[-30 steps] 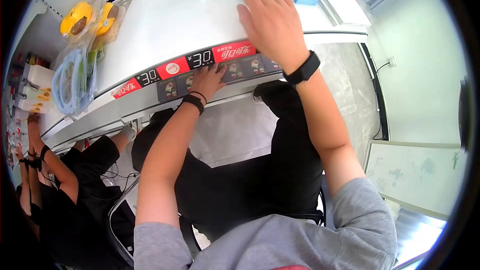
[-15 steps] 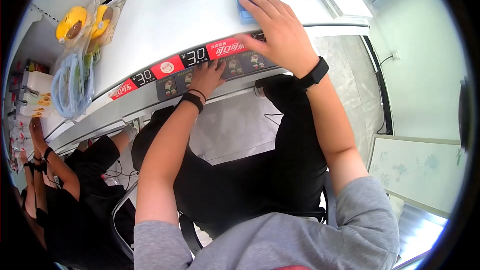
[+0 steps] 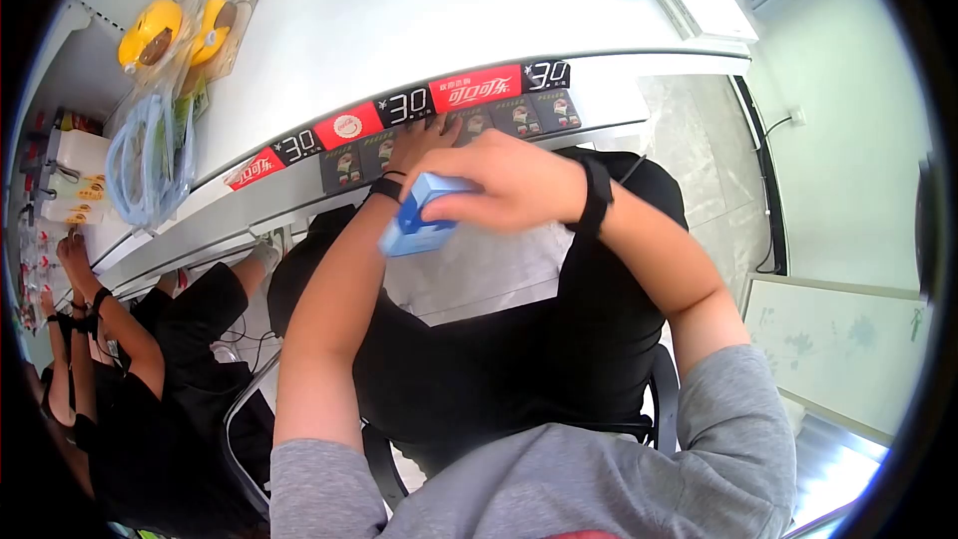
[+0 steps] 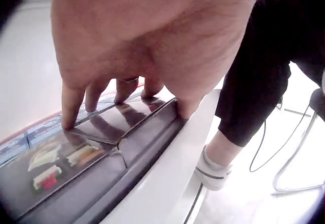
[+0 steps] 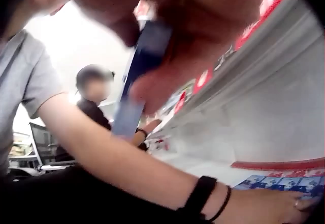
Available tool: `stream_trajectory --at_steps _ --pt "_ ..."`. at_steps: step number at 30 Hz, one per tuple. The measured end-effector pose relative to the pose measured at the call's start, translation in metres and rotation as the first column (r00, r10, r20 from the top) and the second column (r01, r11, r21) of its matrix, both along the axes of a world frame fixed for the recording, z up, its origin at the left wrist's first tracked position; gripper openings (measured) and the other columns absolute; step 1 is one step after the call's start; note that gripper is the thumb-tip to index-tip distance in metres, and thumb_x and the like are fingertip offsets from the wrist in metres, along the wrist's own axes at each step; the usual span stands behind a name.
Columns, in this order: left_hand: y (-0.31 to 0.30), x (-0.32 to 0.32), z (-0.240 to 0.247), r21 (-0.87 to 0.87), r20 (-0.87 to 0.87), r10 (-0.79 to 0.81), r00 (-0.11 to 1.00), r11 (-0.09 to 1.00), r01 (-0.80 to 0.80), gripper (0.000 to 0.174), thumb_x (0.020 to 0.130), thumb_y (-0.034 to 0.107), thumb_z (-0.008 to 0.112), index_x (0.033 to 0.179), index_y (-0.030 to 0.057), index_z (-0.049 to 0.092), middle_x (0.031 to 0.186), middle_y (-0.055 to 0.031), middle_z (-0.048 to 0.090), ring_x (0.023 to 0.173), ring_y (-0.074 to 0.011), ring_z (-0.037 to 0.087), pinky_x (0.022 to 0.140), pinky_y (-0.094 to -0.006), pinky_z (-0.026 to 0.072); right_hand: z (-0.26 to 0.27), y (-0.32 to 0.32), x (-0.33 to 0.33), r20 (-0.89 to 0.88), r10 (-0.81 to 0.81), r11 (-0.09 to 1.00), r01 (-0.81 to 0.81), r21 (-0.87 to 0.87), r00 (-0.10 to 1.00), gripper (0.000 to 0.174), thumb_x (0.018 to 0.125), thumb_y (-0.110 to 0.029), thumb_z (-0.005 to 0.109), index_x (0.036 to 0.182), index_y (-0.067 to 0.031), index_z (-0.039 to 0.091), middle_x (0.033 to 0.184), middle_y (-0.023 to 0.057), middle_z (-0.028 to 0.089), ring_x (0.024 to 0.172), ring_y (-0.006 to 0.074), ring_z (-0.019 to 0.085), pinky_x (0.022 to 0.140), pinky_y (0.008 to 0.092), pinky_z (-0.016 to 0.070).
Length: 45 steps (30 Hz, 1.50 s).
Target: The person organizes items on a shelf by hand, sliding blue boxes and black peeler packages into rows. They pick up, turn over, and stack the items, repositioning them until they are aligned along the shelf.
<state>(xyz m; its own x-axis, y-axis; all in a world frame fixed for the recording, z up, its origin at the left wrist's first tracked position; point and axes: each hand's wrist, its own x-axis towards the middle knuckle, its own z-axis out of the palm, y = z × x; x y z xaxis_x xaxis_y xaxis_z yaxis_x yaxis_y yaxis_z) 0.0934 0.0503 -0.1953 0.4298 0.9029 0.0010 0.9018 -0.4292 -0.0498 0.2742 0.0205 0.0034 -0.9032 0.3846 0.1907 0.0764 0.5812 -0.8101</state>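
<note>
Small blue box (image 3: pixel 417 222) sits just in front of the shelf's (image 3: pixel 399 20) front edge. Right hand (image 3: pixel 509 185) is wrapped round it, mid-carry I'd say. Left hand (image 3: pixel 421 138) presses flat fingers on the dark packets (image 3: pixel 514 120) along that edge, so setting the box down calls for a steady grip and a free spot.

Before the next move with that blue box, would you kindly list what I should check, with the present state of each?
1. Right hand grips the blue box: ok, fingers curled round it.
2. Box clear of the shelf edge: ok, held in the air.
3. Box clear of the left forearm: cannot tell, they overlap.
4. Left hand on the dark packets: ok, fingertips press them.
5. Box face undamaged: cannot tell, blurred.
</note>
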Motion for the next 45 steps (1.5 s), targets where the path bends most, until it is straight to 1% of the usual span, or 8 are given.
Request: stream_trajectory --at_steps 3,8,11,24,26,27,29,45 --pt "0.005 0.0 -0.003 -0.118 -0.027 0.033 0.999 0.992 -0.036 0.064 0.091 0.047 0.054 0.147 0.0199 0.039 0.152 -0.0111 0.037 0.139 -0.0378 0.032 0.107 -0.0593 0.0331 -0.031 0.045 0.013 0.499 0.096 0.995 -0.096 -0.026 0.861 0.028 0.094 -0.029 0.059 0.113 -0.0087 0.064 0.097 0.0152 0.07 0.087 0.0316 0.066 0.075 0.0362 0.0517" --pt "0.004 0.002 -0.002 -0.087 0.04 0.052 0.998 0.995 -0.049 0.063 0.086 0.04 0.065 0.142 0.0182 0.045 0.147 -0.0098 0.043 0.131 -0.0335 0.041 0.098 -0.0556 0.0419 -0.128 0.136 0.064 0.447 -0.372 0.895 0.443 -0.06 0.813 0.027 0.091 -0.029 0.059 0.102 -0.0063 0.067 0.087 0.0144 0.068 0.084 0.0294 0.065 0.076 0.04 0.0507" --pt "0.004 0.003 0.003 -0.1 0.043 0.058 0.997 0.994 -0.053 0.062 0.086 0.04 0.065 0.141 0.0176 0.047 0.146 -0.0099 0.044 0.13 -0.0333 0.042 0.098 -0.0549 0.0424 -0.162 0.165 0.069 0.47 -0.497 0.864 0.462 0.197 0.729 0.026 0.091 -0.028 0.059 0.103 -0.0062 0.067 0.088 0.0143 0.068 0.085 0.0295 0.066 0.077 0.0401 0.0509" --pt "0.003 0.003 0.005 -0.122 0.024 0.048 0.999 0.992 -0.045 0.062 0.086 0.037 0.064 0.142 0.0171 0.046 0.148 -0.0125 0.041 0.131 -0.0371 0.042 0.097 -0.0584 0.0429 -0.267 0.202 0.052 0.394 -0.545 0.731 0.19 0.655 0.74 0.025 0.089 -0.024 0.058 0.104 -0.0059 0.067 0.092 0.0142 0.069 0.086 0.0301 0.066 0.078 0.0406 0.0516" --pt "0.004 0.001 0.0 -0.104 0.035 0.048 0.998 0.994 -0.044 0.062 0.087 0.037 0.064 0.142 0.0172 0.045 0.149 -0.0122 0.04 0.132 -0.0374 0.04 0.097 -0.0592 0.0426 -0.317 0.227 0.067 0.511 -0.425 0.415 -0.341 0.844 0.747 0.025 0.088 -0.017 0.053 0.106 -0.0039 0.066 0.097 0.0156 0.07 0.089 0.0301 0.067 0.078 0.0415 0.0517" --pt "0.004 0.001 0.0 -0.103 0.033 0.05 0.998 0.994 -0.046 0.062 0.087 0.037 0.064 0.142 0.0172 0.045 0.149 -0.0122 0.04 0.132 -0.0374 0.04 0.097 -0.0592 0.0426 -0.295 0.217 0.058 0.509 -0.424 0.413 -0.34 0.845 0.749 0.025 0.088 -0.017 0.053 0.106 -0.0039 0.066 0.097 0.0156 0.07 0.089 0.0301 0.067 0.078 0.0415 0.0517" --pt "0.004 0.002 0.001 -0.107 0.027 0.053 0.998 0.993 -0.05 0.062 0.087 0.038 0.064 0.142 0.0173 0.045 0.149 -0.0119 0.04 0.133 -0.0374 0.039 0.097 -0.0598 0.0422 -0.212 0.177 0.035 0.652 -0.448 0.861 0.098 0.499 0.612 0.032 0.088 -0.013 0.049 0.115 -0.0024 0.062 0.105 0.0194 0.068 0.093 0.0321 0.067 0.08 0.0424 0.0515" --pt "0.005 0.002 0.001 -0.125 0.036 0.055 0.998 0.991 -0.05 0.061 0.087 0.039 0.063 0.142 0.0168 0.046 0.149 -0.012 0.041 0.133 -0.0373 0.039 0.097 -0.0583 0.0421 -0.194 0.171 0.032 0.777 -0.22 0.969 0.042 0.243 0.589 0.073 0.083 0.001 0.047 0.15 -0.0201 0.028 0.13 0.0241 0.056 0.111 0.0354 0.061 0.086 0.0435 0.0506"
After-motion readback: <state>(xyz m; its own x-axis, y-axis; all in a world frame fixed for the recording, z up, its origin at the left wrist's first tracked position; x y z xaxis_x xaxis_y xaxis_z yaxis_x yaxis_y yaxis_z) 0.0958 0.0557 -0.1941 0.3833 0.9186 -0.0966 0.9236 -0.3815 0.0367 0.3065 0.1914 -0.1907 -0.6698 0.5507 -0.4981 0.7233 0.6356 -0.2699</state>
